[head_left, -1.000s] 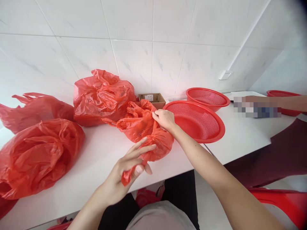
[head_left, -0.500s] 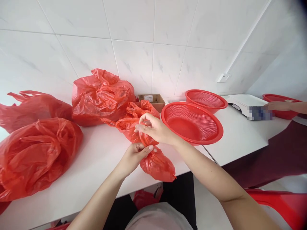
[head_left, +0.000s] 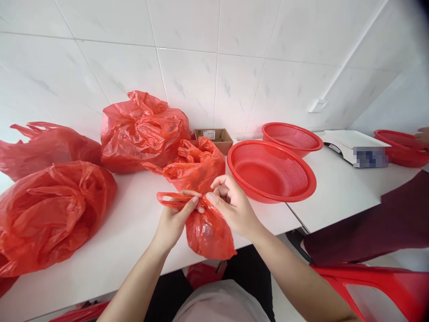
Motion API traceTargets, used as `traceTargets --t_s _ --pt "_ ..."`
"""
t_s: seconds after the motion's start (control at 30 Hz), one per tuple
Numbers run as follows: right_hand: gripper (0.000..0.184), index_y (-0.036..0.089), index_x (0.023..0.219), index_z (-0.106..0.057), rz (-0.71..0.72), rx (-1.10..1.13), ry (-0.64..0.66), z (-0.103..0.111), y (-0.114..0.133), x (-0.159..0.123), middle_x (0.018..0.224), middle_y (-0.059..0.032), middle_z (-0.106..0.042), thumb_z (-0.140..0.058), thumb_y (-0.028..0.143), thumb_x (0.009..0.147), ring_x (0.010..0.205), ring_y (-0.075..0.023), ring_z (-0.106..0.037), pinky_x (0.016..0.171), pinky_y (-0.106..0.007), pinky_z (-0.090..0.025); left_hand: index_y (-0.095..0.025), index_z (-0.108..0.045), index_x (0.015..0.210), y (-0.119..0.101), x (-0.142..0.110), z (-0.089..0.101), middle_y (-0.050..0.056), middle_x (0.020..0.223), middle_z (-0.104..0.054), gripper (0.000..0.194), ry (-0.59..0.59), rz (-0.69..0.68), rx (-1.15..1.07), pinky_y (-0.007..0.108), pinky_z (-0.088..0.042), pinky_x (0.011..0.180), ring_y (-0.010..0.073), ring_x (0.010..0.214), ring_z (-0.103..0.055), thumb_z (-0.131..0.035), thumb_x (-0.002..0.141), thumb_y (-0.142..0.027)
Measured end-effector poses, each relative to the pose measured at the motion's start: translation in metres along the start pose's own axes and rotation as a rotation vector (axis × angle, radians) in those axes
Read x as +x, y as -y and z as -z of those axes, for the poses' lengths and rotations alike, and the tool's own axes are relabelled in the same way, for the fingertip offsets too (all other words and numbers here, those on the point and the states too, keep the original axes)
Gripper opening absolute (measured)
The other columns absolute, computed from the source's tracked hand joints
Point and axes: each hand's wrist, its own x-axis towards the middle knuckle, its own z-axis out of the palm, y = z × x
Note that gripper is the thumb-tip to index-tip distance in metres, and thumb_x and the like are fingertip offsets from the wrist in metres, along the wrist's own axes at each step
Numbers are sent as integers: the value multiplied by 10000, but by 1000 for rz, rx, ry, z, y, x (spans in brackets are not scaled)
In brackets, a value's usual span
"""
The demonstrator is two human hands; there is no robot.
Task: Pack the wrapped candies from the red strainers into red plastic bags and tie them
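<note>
A small red plastic bag (head_left: 209,232) hangs at the near edge of the white table (head_left: 134,232), held by both hands. My left hand (head_left: 174,219) pinches the bag's twisted top, thumb and fingers closed on it. My right hand (head_left: 233,208) is closed on the same top from the right side. Just behind them sits another crumpled small red bag (head_left: 196,165).
Larger stuffed red bags lie at the left (head_left: 50,214), far left (head_left: 47,145) and back (head_left: 144,129). Two red mesh baskets (head_left: 271,172) (head_left: 291,136) and a small cardboard box (head_left: 214,136) stand to the right. Another person's dark sleeve (head_left: 385,219), a white scale (head_left: 351,143) and a red chair (head_left: 378,286) are at right.
Both hands came together and nearer to me on the small bag's top; the bag now hangs over the table's edge. The other person's hand drew back to the right.
</note>
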Motion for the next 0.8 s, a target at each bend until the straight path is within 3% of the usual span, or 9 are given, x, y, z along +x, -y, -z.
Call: traceTargets --t_s 0.13,0.27,0.4,0.5,0.63,0.73,0.8 --pt "203 263 925 -483 -76 181 -90 -9 -4 -21 694 64 -484 -637 388 877 559 -93 -446 529 -238 -377 -206 -678 980 -2 -4 -1 22 867 -723 191 10 17 54 291 -472 858 184 877 -655 -652 869 -359" --pt "222 263 844 -478 -187 350 -50 -17 -4 -42 607 82 -447 -656 394 863 444 -73 -352 428 -215 -296 -212 -734 934 -4 -11 -3 46 979 -733 197 19 43 95 291 -484 843 198 912 -653 -673 848 -378" --pt "207 273 885 -463 -273 420 3 -15 -9 -61 574 94 -431 -621 407 891 414 -71 -320 415 -214 -276 -224 -759 884 -4 -13 5 42 950 -740 158 64 83 28 280 -498 804 195 889 -661 -741 793 -352" --pt "144 259 927 -507 -239 186 55 -2 -9 -66 608 66 -480 -575 386 924 486 -95 -429 482 -239 -355 -219 -756 812 -3 -12 11 29 893 -739 114 90 120 -48 252 -505 738 165 813 -659 -795 740 -299" --pt "130 239 1009 -588 -38 -243 -144 14 -5 -61 758 4 -586 -528 335 945 584 -112 -496 545 -248 -405 -198 -752 767 -3 -11 6 27 873 -730 72 109 119 -58 222 -504 729 137 787 -656 -803 729 -231" --pt "249 250 1165 -568 -35 -327 -106 11 -16 -53 970 -39 -642 -543 304 923 641 -119 -542 583 -249 -445 -197 -750 757 -1 -10 1 27 881 -725 66 100 116 -96 220 -506 732 138 800 -660 -803 725 -217" --pt "206 226 1102 -584 -47 -333 -56 5 -31 -47 933 -38 -647 -554 265 901 676 -131 -562 611 -253 -453 -202 -746 751 3 -9 2 24 884 -719 78 85 126 -114 224 -505 716 139 791 -656 -810 715 -227"
